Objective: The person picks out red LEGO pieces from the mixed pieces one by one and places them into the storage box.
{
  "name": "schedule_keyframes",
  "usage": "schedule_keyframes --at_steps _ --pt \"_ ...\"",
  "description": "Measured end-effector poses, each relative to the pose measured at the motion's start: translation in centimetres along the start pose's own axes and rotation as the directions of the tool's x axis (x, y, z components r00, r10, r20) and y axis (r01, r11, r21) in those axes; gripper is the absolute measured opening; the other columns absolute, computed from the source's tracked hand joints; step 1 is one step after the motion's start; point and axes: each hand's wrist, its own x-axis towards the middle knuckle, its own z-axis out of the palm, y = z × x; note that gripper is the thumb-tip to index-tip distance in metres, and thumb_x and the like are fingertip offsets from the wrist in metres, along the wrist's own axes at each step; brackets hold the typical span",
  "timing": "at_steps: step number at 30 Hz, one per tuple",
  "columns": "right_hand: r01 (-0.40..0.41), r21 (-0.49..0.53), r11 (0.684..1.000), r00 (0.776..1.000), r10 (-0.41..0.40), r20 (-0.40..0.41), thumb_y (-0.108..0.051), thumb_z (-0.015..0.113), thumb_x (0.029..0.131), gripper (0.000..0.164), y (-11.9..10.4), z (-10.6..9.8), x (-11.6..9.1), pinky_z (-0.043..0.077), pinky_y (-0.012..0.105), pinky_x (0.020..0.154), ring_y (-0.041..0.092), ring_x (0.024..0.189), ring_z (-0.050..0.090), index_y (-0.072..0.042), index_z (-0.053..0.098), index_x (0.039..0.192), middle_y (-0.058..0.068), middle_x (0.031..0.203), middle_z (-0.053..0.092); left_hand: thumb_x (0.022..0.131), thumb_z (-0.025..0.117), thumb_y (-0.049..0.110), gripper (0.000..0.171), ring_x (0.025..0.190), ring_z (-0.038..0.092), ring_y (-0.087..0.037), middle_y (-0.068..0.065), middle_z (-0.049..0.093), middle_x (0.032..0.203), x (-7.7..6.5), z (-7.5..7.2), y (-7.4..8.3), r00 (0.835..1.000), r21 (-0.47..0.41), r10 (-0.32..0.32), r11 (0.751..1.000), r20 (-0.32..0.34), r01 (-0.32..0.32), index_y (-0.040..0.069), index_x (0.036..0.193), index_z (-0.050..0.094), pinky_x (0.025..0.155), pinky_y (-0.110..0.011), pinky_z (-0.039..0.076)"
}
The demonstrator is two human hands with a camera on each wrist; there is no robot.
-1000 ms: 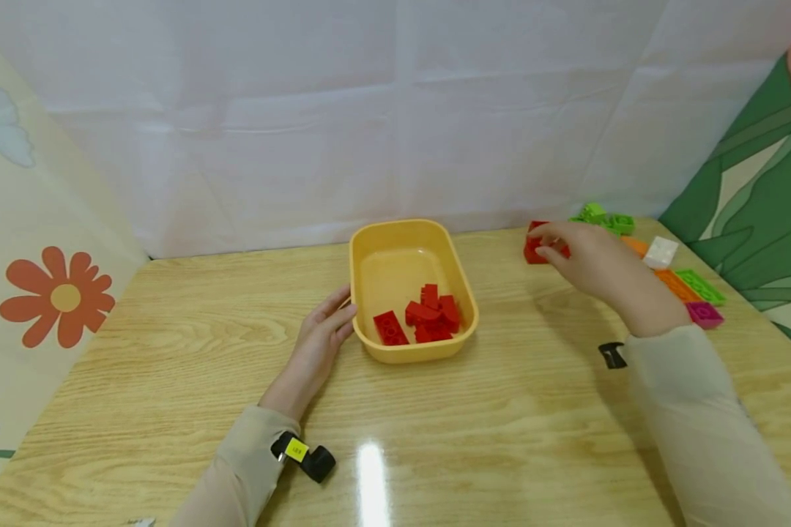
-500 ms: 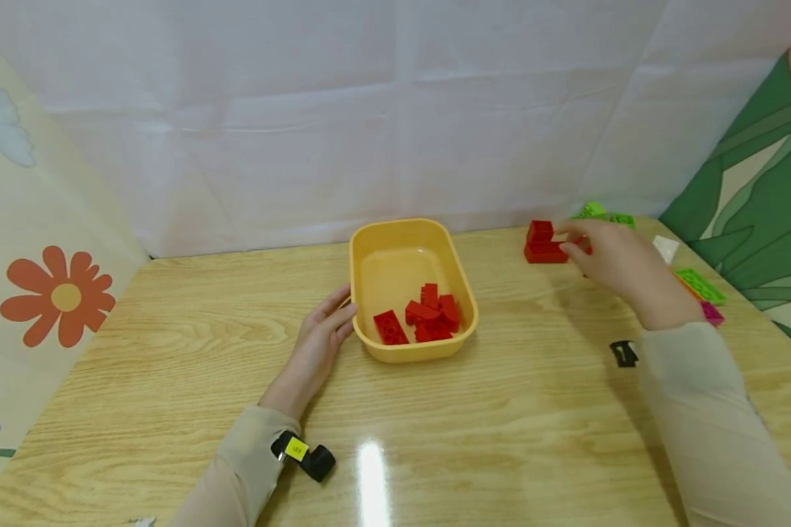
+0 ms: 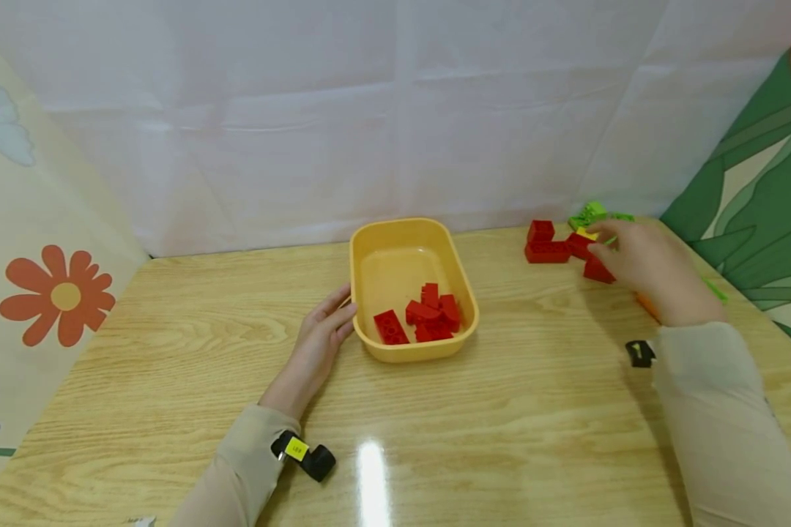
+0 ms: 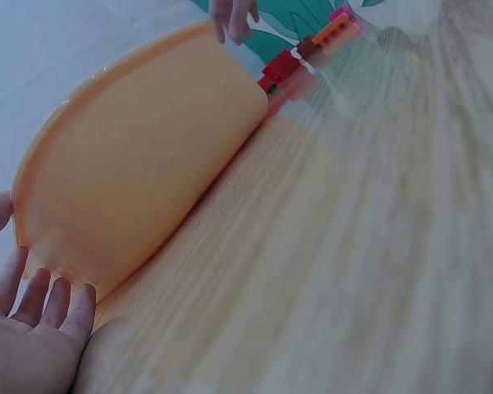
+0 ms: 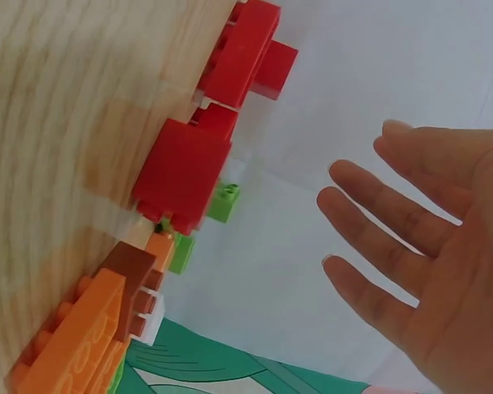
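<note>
My left hand (image 3: pixel 321 326) rests against the left side of a yellow plastic tub (image 3: pixel 409 353). In the left wrist view its loosely straight fingers (image 4: pixel 45 300) touch the tub wall, the thumb near the rim. Several red toy bricks (image 3: pixel 428 315) lie in the near part of the tub. At the right, my right hand (image 3: pixel 655 267) hovers over a group of bricks, holding nothing; the right wrist view shows its fingers spread and relaxed. Closest to it are a red brick (image 3: pixel 598 269), another red brick (image 3: pixel 578 246) and a red stack (image 3: pixel 546 249).
Green bricks (image 3: pixel 592 214) and a yellow piece (image 3: pixel 587 233) sit behind the right hand. Orange bricks (image 5: pixel 74 345), a brown brick (image 5: pixel 130 283) and a white brick (image 5: pixel 150 316) lie beside the red ones. A white cloth (image 3: pixel 270 132) hangs behind the wooden table (image 3: pixel 224 307).
My right hand has moved right, away from the red stack and over the bricks beside it, bringing the stack and two other red bricks into view. My left hand and the tub have stayed put.
</note>
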Motion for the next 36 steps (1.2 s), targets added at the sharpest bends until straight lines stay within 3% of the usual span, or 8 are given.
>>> schedule_keyframes --at_steps 7,17,24,36 --pt "-0.076 0.014 0.997 0.992 0.074 0.099 -0.025 0.049 0.094 0.044 0.6 0.4 0.1 0.046 0.065 0.077 0.046 0.099 0.053 0.001 0.051 0.128 0.034 0.120 0.057 0.094 0.050 0.007 0.052 0.131 0.041 -0.024 -0.013 0.036 0.152 0.0 -0.1 0.0 1.000 0.019 -0.004 1.000 0.004 0.004 0.001 0.144 0.035 0.088 -0.010 0.051" --pt "-0.079 0.031 0.996 0.977 0.072 0.201 -0.023 0.053 0.092 0.049 1.9 1.1 0.5 0.042 0.070 0.089 0.053 0.108 0.045 0.010 0.047 0.128 0.042 0.124 0.048 0.094 0.049 0.007 0.052 0.131 0.041 -0.023 -0.013 0.035 0.152 0.0 -0.1 0.0 1.000 0.022 -0.004 1.000 0.006 0.004 0.002 0.144 0.036 0.088 -0.011 0.052" --pt "-0.105 0.029 0.994 0.969 0.096 0.226 -0.018 0.055 0.090 0.050 2.2 1.7 0.6 0.039 0.072 0.093 0.055 0.110 0.042 0.013 0.045 0.128 0.044 0.126 0.045 0.093 0.050 0.006 0.051 0.130 0.042 -0.023 -0.014 0.037 0.151 0.0 0.0 -0.1 1.000 0.003 -0.002 1.000 -0.003 0.002 0.000 0.142 0.038 0.087 -0.010 0.052" --pt "-0.051 0.033 0.998 0.968 0.041 0.246 -0.016 0.057 0.088 0.056 3.1 2.5 0.6 0.036 0.073 0.096 0.058 0.112 0.039 0.016 0.041 0.130 0.045 0.127 0.043 0.093 0.051 0.006 0.052 0.130 0.042 -0.023 -0.014 0.037 0.151 0.0 0.1 0.0 1.000 0.001 -0.003 1.000 -0.009 0.003 0.001 0.142 0.037 0.087 -0.009 0.052"
